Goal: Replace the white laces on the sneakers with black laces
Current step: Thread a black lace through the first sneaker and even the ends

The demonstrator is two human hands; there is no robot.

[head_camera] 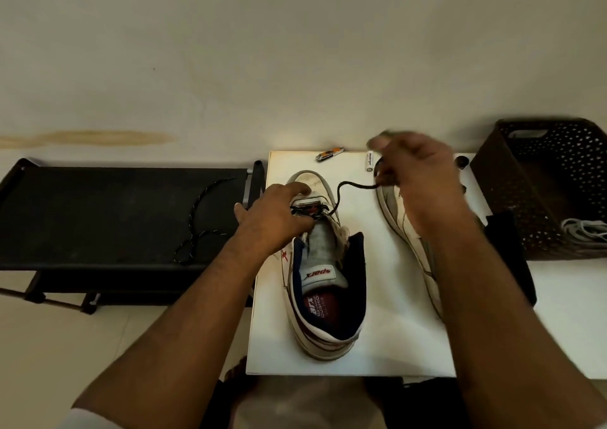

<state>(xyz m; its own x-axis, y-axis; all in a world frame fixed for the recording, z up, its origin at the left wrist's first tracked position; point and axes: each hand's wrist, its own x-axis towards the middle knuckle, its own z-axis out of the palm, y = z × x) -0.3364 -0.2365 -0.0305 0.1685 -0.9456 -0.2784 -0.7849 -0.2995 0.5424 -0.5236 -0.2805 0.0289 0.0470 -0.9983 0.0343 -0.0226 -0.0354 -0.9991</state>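
Two sneakers lie on the white board [387,346]: the near sneaker [328,284] stands upright with its toe pointing away from the person, and the second sneaker [410,231] lies on its side to the right, partly behind the right forearm. The left hand [276,218] rests on the near sneaker's forefoot, fingers curled over the lowest eyelets, holding the shoe down. The right hand [417,169] is raised beyond and to the right of the toe, pinching the black lace [348,187]; it is blurred, so which fingers pinch is hard to say. The lace runs from the lowest eyelets out to the right and away, so its free end lies on the right hand's side, and only the bottom row looks threaded. A spare black lace [200,218] lies on the dark rack [98,218] at left. White laces [584,231] lie in the brown basket [542,182].
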